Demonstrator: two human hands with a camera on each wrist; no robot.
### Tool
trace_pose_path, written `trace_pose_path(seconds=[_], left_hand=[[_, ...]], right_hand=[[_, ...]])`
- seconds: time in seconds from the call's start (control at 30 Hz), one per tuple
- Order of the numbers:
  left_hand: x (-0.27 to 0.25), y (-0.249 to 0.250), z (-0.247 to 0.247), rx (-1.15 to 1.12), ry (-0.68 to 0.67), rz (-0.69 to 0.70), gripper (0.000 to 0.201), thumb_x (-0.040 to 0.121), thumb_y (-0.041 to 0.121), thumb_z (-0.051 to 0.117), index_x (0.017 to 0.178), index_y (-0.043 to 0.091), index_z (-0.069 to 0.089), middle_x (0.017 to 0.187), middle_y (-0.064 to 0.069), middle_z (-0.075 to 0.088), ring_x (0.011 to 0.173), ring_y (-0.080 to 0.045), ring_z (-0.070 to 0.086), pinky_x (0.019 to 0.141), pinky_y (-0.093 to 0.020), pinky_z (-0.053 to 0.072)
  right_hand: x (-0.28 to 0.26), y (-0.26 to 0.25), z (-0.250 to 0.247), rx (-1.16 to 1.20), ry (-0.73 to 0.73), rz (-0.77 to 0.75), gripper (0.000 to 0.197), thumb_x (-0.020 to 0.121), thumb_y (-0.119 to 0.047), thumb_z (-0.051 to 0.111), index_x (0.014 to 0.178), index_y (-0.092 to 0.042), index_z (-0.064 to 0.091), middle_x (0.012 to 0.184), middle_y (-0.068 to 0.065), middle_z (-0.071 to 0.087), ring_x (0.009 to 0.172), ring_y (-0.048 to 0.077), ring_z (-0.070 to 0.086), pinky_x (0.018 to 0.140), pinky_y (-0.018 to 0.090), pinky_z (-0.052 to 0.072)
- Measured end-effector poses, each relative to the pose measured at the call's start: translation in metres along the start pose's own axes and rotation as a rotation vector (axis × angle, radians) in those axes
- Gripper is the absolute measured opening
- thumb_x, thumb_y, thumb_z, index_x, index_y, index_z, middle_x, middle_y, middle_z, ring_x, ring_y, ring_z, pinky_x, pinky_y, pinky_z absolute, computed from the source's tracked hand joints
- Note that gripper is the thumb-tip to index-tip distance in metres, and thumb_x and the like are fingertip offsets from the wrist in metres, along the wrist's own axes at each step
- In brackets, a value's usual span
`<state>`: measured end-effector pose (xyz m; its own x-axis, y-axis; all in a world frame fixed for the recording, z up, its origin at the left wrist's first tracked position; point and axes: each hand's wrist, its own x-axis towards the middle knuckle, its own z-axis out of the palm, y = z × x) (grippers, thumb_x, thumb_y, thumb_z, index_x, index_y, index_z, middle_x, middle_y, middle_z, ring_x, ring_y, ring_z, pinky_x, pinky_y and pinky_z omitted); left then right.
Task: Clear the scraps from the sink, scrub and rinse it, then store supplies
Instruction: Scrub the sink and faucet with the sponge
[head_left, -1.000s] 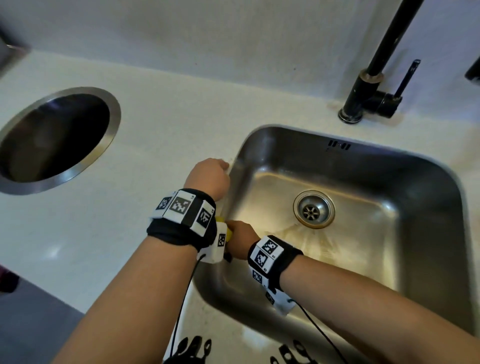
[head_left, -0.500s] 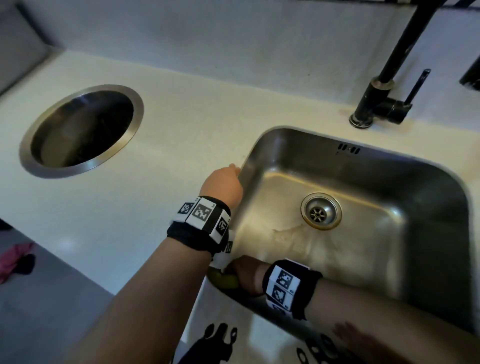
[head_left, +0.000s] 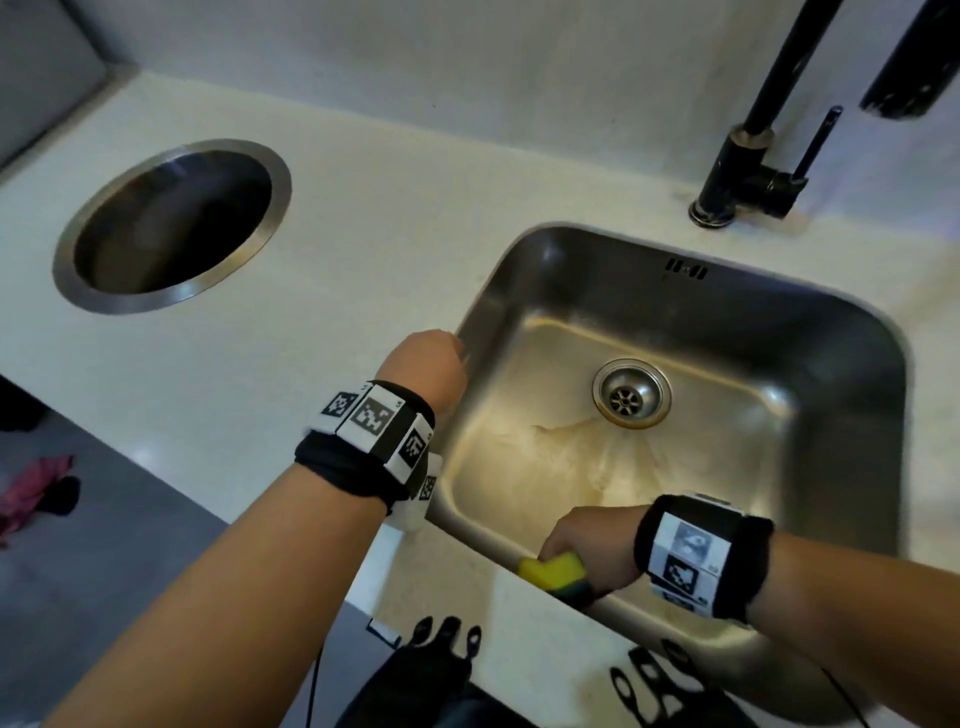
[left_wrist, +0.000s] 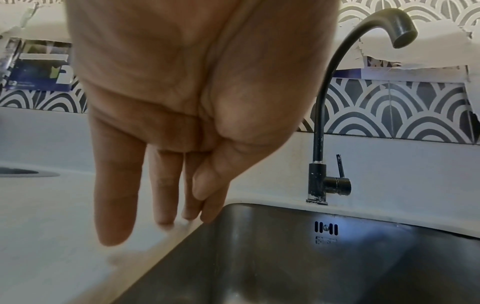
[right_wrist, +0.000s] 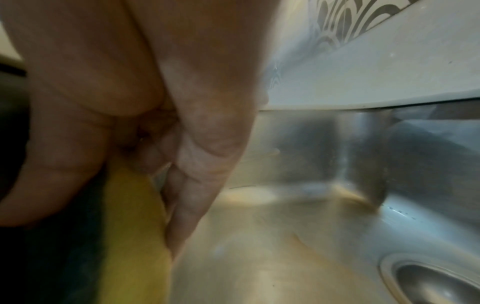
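A steel sink (head_left: 810, 332) is set in the pale counter, with a round drain (head_left: 631, 393) and soapy streaks on its floor. My right hand (head_left: 582, 545) grips a yellow sponge with a dark green scouring side (head_left: 553, 569) against the sink's near wall, close to the rim. The right wrist view shows the sponge (right_wrist: 132, 236) between thumb and fingers, with the drain (right_wrist: 436, 283) at the lower right. My left hand (head_left: 423, 366) rests with straight fingers (left_wrist: 116, 205) on the counter at the sink's left rim (left_wrist: 207, 226) and holds nothing.
A black tap (head_left: 748, 166) with a lever stands behind the sink; in the left wrist view its spout (left_wrist: 400, 26) arches over the basin. A round steel-rimmed opening (head_left: 171, 223) is sunk in the counter at the left. The counter's front edge runs close below my arms.
My right hand has slid the sponge to the right along the sink's near wall, from its left corner toward the middle. The left hand stays at the sink's left rim.
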<state>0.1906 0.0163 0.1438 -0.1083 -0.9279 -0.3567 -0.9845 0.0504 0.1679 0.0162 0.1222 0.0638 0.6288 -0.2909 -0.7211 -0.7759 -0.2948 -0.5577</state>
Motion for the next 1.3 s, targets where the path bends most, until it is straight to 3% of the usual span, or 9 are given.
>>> trace_pose_path(seconds=[0.1, 0.3, 0.5, 0.67, 0.93, 1.03, 1.1, 1.17, 1.3], left_hand=[[0.0, -0.001, -0.001, -0.02, -0.004, -0.029, 0.039, 0.096, 0.008, 0.039, 0.132, 0.008, 0.054, 0.134, -0.013, 0.055, 0.124, -0.027, 0.051, 0.102, -0.033, 0.039], [0.001, 0.003, 0.004, -0.058, 0.018, -0.093, 0.037, 0.094, 0.007, 0.041, 0.126, 0.008, 0.058, 0.127, -0.015, 0.059, 0.118, -0.03, 0.055, 0.099, -0.035, 0.042], [0.011, 0.016, 0.014, -0.063, 0.066, -0.063, 0.041, 0.093, 0.007, 0.039, 0.134, 0.007, 0.046, 0.132, -0.013, 0.054, 0.12, -0.029, 0.053, 0.098, -0.035, 0.042], [0.018, 0.012, 0.015, -0.071, 0.081, -0.026, 0.043, 0.093, 0.006, 0.038, 0.134, 0.009, 0.048, 0.139, -0.011, 0.049, 0.122, -0.028, 0.051, 0.098, -0.035, 0.041], [0.019, 0.006, 0.004, -0.115, 0.049, -0.036, 0.044, 0.092, 0.002, 0.038, 0.134, 0.009, 0.051, 0.134, -0.015, 0.053, 0.125, -0.029, 0.049, 0.1, -0.032, 0.038], [0.019, 0.005, 0.003, -0.109, 0.024, -0.022, 0.043, 0.092, 0.004, 0.041, 0.134, 0.01, 0.051, 0.133, -0.014, 0.055, 0.122, -0.028, 0.051, 0.099, -0.032, 0.039], [0.021, 0.005, 0.001, -0.114, 0.001, -0.009, 0.041, 0.093, 0.007, 0.043, 0.132, 0.012, 0.053, 0.131, -0.013, 0.056, 0.12, -0.027, 0.053, 0.097, -0.031, 0.041], [0.023, 0.01, -0.003, -0.115, -0.025, 0.051, 0.037, 0.094, 0.011, 0.044, 0.129, 0.013, 0.056, 0.129, -0.012, 0.059, 0.117, -0.026, 0.056, 0.096, -0.031, 0.042], [0.02, 0.031, -0.006, -0.212, -0.14, 0.265, 0.037, 0.098, 0.029, 0.045, 0.133, 0.02, 0.053, 0.133, -0.005, 0.057, 0.12, -0.02, 0.053, 0.096, -0.025, 0.037]], right_hand=[[-0.003, 0.012, -0.007, 0.009, -0.02, 0.068, 0.02, 0.081, -0.011, 0.068, 0.097, -0.02, 0.061, 0.09, -0.003, 0.057, 0.08, 0.015, 0.05, 0.072, 0.027, 0.04], [0.052, 0.007, -0.042, 0.397, 0.575, 0.072, 0.045, 0.083, -0.017, 0.065, 0.124, -0.022, 0.047, 0.116, 0.006, 0.059, 0.102, 0.023, 0.055, 0.084, 0.028, 0.039], [0.113, -0.023, -0.036, 0.25, 0.463, 0.066, 0.041, 0.086, -0.004, 0.057, 0.127, -0.01, 0.054, 0.123, 0.016, 0.06, 0.115, 0.032, 0.055, 0.095, 0.034, 0.043], [0.112, -0.031, -0.011, 0.181, 0.329, -0.041, 0.034, 0.096, -0.025, 0.051, 0.122, -0.003, 0.057, 0.121, 0.022, 0.06, 0.11, 0.034, 0.057, 0.093, 0.033, 0.04], [0.072, 0.002, -0.001, 0.228, 0.146, -0.022, 0.055, 0.089, -0.066, 0.04, 0.111, -0.023, 0.064, 0.107, -0.001, 0.065, 0.087, 0.014, 0.051, 0.082, 0.026, 0.036], [0.051, 0.018, 0.007, 0.238, 0.097, 0.033, 0.052, 0.084, -0.073, 0.041, 0.095, -0.028, 0.064, 0.076, -0.015, 0.056, 0.08, 0.016, 0.051, 0.079, 0.027, 0.038], [0.036, 0.022, 0.009, 0.143, 0.028, 0.05, 0.048, 0.088, -0.063, 0.046, 0.093, -0.019, 0.064, 0.07, -0.012, 0.052, 0.074, 0.019, 0.049, 0.071, 0.026, 0.04], [0.021, 0.021, 0.005, 0.073, -0.03, 0.092, 0.021, 0.089, -0.028, 0.06, 0.102, -0.012, 0.063, 0.085, 0.0, 0.058, 0.078, 0.023, 0.05, 0.069, 0.028, 0.041], [-0.009, 0.034, -0.017, 0.276, 0.201, 0.202, 0.044, 0.082, -0.017, 0.069, 0.123, -0.018, 0.054, 0.122, 0.004, 0.06, 0.112, 0.024, 0.054, 0.096, 0.037, 0.046]])
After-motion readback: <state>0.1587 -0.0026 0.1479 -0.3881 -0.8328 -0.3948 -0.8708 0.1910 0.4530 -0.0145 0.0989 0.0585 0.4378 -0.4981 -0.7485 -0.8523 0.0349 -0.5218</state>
